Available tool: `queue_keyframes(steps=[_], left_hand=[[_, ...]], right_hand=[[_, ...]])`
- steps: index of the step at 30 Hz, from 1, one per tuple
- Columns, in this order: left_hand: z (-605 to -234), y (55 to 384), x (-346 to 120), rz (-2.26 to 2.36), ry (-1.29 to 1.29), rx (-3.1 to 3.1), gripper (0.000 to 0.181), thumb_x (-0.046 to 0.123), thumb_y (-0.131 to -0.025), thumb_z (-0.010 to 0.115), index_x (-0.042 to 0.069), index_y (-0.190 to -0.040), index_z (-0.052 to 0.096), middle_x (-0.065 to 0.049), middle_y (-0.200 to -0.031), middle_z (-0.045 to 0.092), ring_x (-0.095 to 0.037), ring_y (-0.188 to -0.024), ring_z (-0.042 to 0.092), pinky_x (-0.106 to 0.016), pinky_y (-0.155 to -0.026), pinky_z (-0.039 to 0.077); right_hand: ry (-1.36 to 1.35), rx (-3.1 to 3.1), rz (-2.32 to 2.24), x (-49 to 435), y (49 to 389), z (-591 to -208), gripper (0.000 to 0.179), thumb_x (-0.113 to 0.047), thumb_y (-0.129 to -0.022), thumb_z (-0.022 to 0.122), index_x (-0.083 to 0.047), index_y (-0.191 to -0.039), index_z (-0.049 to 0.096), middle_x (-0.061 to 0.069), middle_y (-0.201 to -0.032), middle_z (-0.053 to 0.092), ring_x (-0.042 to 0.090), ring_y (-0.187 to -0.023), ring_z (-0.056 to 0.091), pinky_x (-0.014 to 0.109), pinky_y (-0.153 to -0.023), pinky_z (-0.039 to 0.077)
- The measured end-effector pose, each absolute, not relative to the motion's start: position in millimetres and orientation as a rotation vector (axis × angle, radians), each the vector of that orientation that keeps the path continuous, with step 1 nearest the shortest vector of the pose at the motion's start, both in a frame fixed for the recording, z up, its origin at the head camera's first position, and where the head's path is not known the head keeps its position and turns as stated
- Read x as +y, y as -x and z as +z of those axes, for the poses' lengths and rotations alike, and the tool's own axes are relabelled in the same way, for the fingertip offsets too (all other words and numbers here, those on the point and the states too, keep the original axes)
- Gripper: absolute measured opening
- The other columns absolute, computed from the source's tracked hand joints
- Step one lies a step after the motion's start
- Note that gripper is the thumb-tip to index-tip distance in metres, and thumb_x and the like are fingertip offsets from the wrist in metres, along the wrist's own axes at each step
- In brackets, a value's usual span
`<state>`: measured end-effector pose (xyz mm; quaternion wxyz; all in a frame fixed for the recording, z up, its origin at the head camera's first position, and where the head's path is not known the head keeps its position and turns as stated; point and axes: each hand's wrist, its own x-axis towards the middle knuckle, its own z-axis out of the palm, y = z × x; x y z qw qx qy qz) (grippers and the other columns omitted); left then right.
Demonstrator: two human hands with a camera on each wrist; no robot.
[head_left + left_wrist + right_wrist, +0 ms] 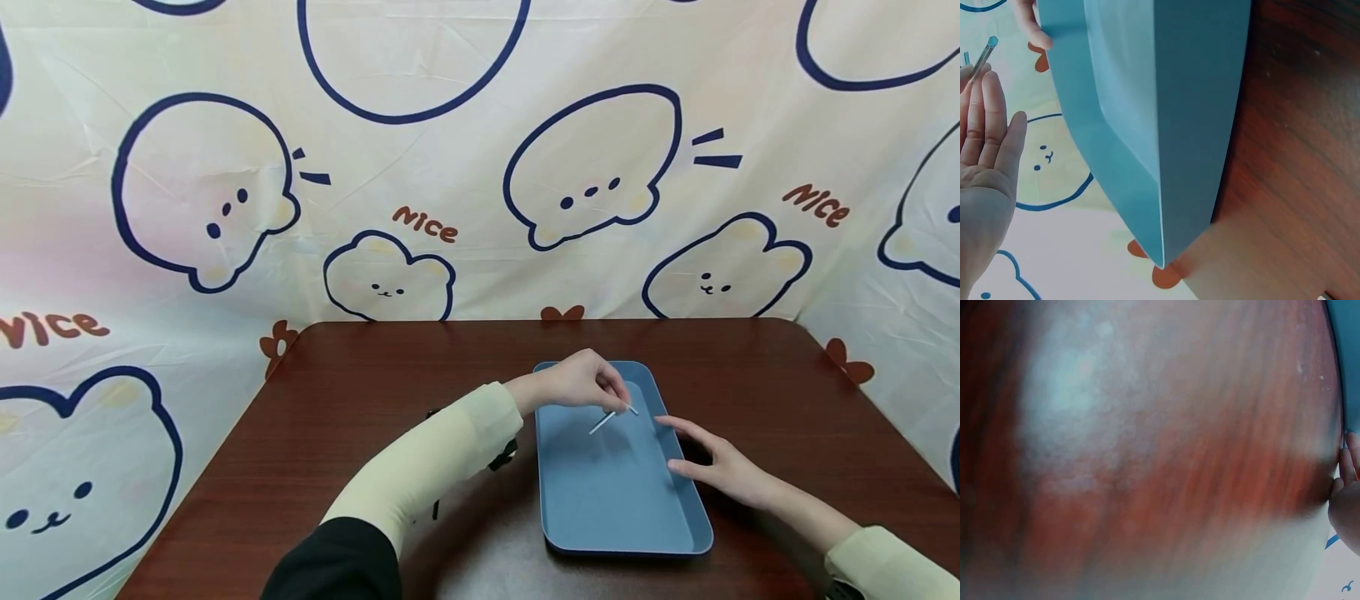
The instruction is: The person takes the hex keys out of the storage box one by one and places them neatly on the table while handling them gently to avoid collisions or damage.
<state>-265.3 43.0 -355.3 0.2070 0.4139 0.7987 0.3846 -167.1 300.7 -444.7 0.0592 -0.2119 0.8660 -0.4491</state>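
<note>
A blue rectangular tray (600, 508) lies on the dark wooden table (390, 392), right of centre. My left hand (621, 402) hovers over the tray's far half. It pinches a thin pale tube (609, 418) at the fingertips, and the tube slants down toward the tray floor. In the left wrist view the tube (984, 55) is clear with a blue tip, and it lies along the fingers (985, 112). My right hand (675, 446) rests at the tray's right rim with fingers straight, touching the edge. The tray floor holds nothing else.
A cartoon-printed cloth (450, 167) hangs behind and beside the table. Something small and dark (504, 454) lies partly hidden under my left forearm. The right wrist view is blurred: table wood (1147, 456), a sliver of tray (1346, 356) and part of my hand (1347, 506).
</note>
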Motion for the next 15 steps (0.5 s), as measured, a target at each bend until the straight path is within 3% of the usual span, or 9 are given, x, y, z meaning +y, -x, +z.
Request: queue_keyframes(steps=[7,15], left_hand=[[-349.5,267.0,34.2,1.115,-1.115,2.234,0.008,0.01,-0.086,0.075,0.006,-0.093,0.076,0.001,-0.074,0.07,-0.026,-0.079,0.065,-0.021,-0.071,0.051],[-345.9,267.4,25.7,1.118,-1.11,2.242,0.011,0.011,-0.087,0.074,0.006,-0.097,0.076,-0.002,-0.078,0.071,-0.02,-0.077,0.066,-0.021,-0.072,0.051]], right_hand=[[0.644,2.628,-1.352,300.3,168.1,-444.3,0.058,-0.015,-0.094,0.065,-0.002,-0.144,0.039,0.03,-0.142,0.04,0.049,-0.123,0.038,0.069,-0.09,0.038],[0.623,2.624,-1.355,301.1,167.3,-444.2,0.058,-0.016,-0.094,0.064,-0.002,-0.144,0.039,0.031,-0.142,0.039,0.051,-0.124,0.038,0.07,-0.089,0.037]])
